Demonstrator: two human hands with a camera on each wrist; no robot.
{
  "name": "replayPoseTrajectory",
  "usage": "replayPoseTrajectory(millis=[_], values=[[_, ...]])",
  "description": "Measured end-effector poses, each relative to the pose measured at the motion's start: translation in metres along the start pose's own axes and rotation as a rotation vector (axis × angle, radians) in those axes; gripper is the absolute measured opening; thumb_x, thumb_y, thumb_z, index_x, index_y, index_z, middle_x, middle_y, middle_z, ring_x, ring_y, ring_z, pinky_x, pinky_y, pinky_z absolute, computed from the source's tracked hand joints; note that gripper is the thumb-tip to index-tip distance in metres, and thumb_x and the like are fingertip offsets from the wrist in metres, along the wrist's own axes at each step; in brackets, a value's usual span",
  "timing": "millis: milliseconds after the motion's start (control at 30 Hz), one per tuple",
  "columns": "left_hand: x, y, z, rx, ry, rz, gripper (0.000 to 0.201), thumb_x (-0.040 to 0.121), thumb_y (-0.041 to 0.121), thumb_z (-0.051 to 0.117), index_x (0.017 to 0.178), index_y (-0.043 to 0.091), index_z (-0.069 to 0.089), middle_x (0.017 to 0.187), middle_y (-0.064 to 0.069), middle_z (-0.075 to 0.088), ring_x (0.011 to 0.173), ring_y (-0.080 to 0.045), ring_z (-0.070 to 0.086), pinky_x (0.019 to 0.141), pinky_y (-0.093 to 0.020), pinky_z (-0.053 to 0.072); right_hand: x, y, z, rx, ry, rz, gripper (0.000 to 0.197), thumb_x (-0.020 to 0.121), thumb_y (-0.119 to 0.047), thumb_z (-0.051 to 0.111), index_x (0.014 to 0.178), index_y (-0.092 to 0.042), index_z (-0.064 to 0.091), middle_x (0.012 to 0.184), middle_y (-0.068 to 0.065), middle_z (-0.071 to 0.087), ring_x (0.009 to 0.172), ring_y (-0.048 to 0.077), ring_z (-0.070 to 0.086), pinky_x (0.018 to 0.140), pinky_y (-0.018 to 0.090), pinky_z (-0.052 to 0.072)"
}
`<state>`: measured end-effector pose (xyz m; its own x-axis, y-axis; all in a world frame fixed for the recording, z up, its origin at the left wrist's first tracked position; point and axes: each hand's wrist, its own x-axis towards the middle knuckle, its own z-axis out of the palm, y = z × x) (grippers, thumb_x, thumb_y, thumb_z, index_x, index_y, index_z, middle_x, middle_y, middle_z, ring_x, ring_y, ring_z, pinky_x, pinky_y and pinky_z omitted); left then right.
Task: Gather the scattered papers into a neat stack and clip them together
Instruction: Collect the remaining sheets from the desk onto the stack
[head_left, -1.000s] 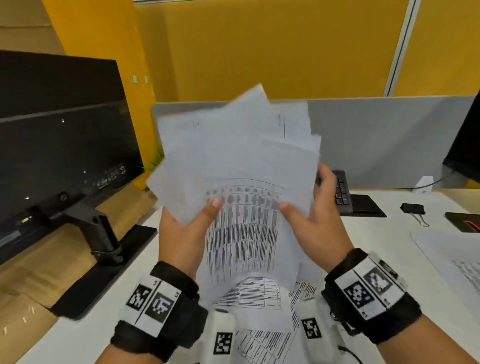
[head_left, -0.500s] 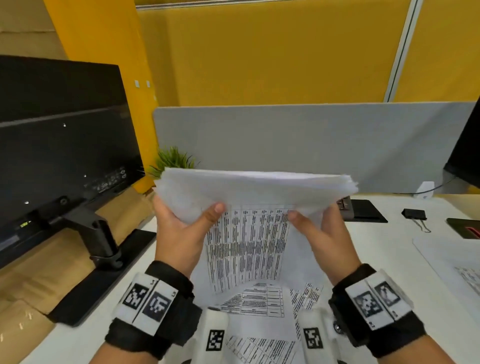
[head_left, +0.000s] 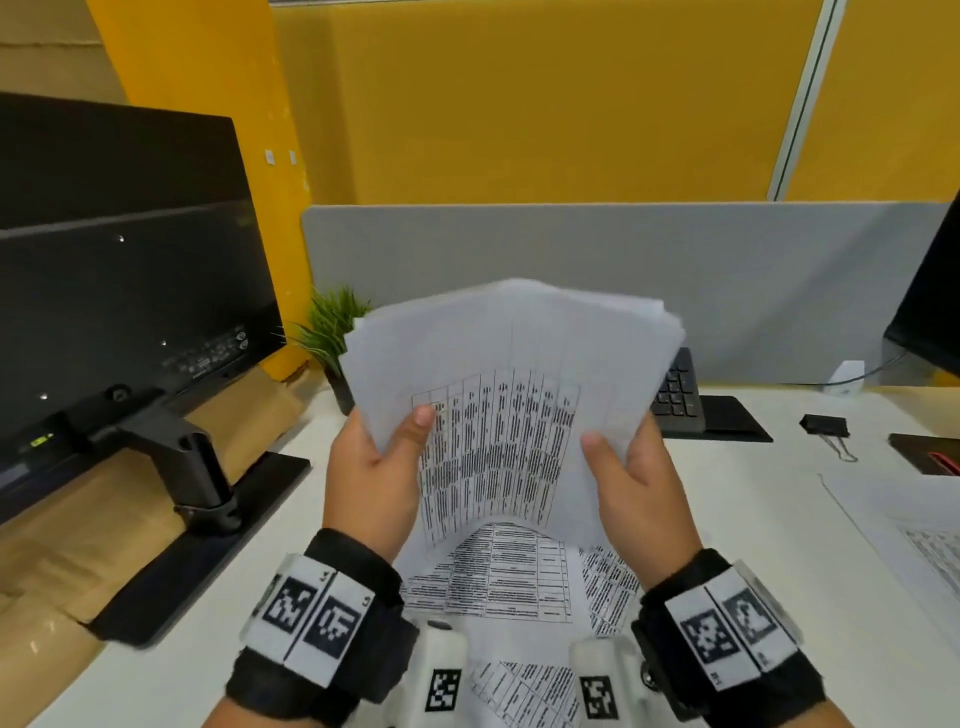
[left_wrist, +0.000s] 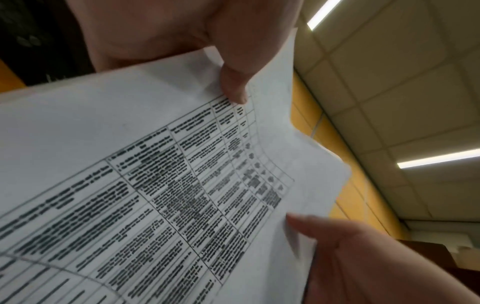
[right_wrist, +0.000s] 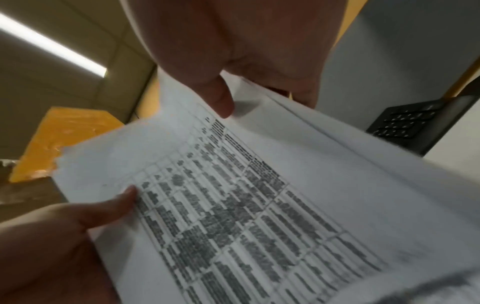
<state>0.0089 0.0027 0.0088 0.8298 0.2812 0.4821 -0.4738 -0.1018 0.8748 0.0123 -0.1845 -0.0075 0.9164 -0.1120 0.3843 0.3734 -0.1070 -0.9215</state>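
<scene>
A sheaf of printed papers (head_left: 511, 395) stands nearly upright above the white desk (head_left: 769, 525), its bottom edge curling toward me. My left hand (head_left: 379, 462) grips its left edge, thumb on the front sheet. My right hand (head_left: 631, 467) grips the right edge the same way. The wrist views show the papers (left_wrist: 161, 185) (right_wrist: 259, 205) with each thumb pressed on the printed table; my left hand (left_wrist: 233, 67) and right hand (right_wrist: 233, 82) fill the top of their views. A black binder clip (head_left: 826, 428) lies on the desk at the right. Another printed sheet (head_left: 914, 540) lies flat at the far right.
A black monitor (head_left: 119, 291) on its stand (head_left: 202, 488) fills the left side. A small plant (head_left: 332, 332) and a keyboard (head_left: 678, 389) sit behind the papers, before a grey divider (head_left: 571, 249). A dark object (head_left: 927, 452) lies at the right edge.
The sheaf was fanned out and high, dropped with its top edge folded toward me, and now stands up again with its sheets more closely aligned. Both hands kept their grip.
</scene>
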Motion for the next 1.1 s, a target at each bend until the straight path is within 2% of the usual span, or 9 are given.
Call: replayPoseTrajectory(millis=[100,200,300,400,600,667,767,933,1100], values=[[0.003,0.007,0.004,-0.039,0.029,0.025,0.043,0.077,0.035,0.063,0.117,0.025,0.051,0.111,0.011,0.063,0.101,0.001,0.060,0.083,-0.019,0.050,0.004,-0.016,-0.001,0.006,0.038,-0.056,0.027,0.095,-0.013,0.049,0.114,-0.032,0.045,0.102,-0.022,0.060,0.085,-0.017,0.059,0.066,-0.001,0.045],[0.006,0.006,0.000,-0.055,0.069,0.006,0.063,0.067,0.034,0.068,0.118,0.027,0.033,0.109,0.019,0.052,0.097,0.006,0.055,0.075,-0.005,0.046,0.004,-0.017,-0.008,0.040,0.074,-0.083,0.040,0.091,-0.010,0.056,0.120,-0.027,0.034,0.106,-0.024,0.053,0.087,-0.018,0.057,0.068,0.004,0.048],[0.003,-0.014,-0.005,-0.053,0.013,-0.105,0.040,0.075,0.031,0.065,0.110,0.029,0.046,0.109,0.008,0.063,0.104,-0.013,0.062,0.085,-0.026,0.050,-0.005,-0.003,-0.010,0.022,0.059,0.019,0.035,0.091,-0.012,0.055,0.116,-0.031,0.040,0.104,-0.022,0.057,0.098,-0.008,0.058,0.074,0.012,0.049],[-0.003,-0.016,0.000,-0.022,0.050,-0.084,0.022,0.089,0.023,0.055,0.106,0.037,0.054,0.113,0.007,0.066,0.107,-0.014,0.062,0.091,-0.039,0.050,-0.011,-0.005,-0.006,-0.054,0.055,-0.030,0.028,0.094,-0.013,0.051,0.101,-0.039,0.047,0.100,-0.024,0.061,0.094,-0.016,0.058,0.067,0.000,0.044],[-0.002,0.003,0.010,-0.085,0.089,-0.018,0.053,0.076,0.033,0.062,0.121,0.025,0.036,0.115,0.011,0.058,0.101,0.000,0.059,0.079,-0.013,0.050,-0.010,-0.015,-0.006,-0.003,0.080,-0.128,0.046,0.091,-0.004,0.053,0.114,-0.038,0.033,0.107,-0.028,0.052,0.090,-0.024,0.053,0.069,-0.004,0.041],[-0.003,-0.004,0.007,-0.051,0.061,-0.093,0.057,0.072,0.036,0.063,0.121,0.025,0.035,0.117,0.004,0.059,0.104,-0.007,0.059,0.084,-0.024,0.052,-0.013,-0.004,-0.009,0.014,0.076,-0.022,0.044,0.090,-0.005,0.055,0.119,-0.031,0.034,0.107,-0.024,0.055,0.092,-0.019,0.057,0.072,0.003,0.047],[-0.008,-0.013,0.007,0.051,0.017,-0.144,0.031,0.084,0.032,0.057,0.113,0.024,0.049,0.113,0.004,0.065,0.104,-0.013,0.062,0.093,-0.045,0.049,-0.019,0.007,-0.010,-0.043,0.095,0.065,0.027,0.094,-0.010,0.050,0.105,-0.033,0.046,0.097,-0.024,0.059,0.095,-0.009,0.059,0.063,0.004,0.048],[-0.005,-0.001,0.015,-0.021,0.049,-0.034,0.026,0.091,0.019,0.051,0.114,0.032,0.049,0.117,0.011,0.062,0.110,-0.008,0.059,0.093,-0.035,0.048,-0.016,-0.009,-0.010,-0.052,0.096,0.009,0.031,0.094,-0.007,0.047,0.106,-0.036,0.045,0.092,-0.028,0.056,0.073,-0.030,0.052,0.055,-0.005,0.039],[-0.010,-0.015,0.013,0.013,0.012,-0.147,0.043,0.083,0.026,0.060,0.120,0.023,0.041,0.116,0.009,0.060,0.107,-0.004,0.057,0.095,-0.035,0.047,-0.017,0.009,-0.015,-0.030,0.089,0.072,0.039,0.092,-0.010,0.054,0.121,-0.030,0.038,0.102,-0.027,0.055,0.094,-0.014,0.056,0.077,0.009,0.050]])
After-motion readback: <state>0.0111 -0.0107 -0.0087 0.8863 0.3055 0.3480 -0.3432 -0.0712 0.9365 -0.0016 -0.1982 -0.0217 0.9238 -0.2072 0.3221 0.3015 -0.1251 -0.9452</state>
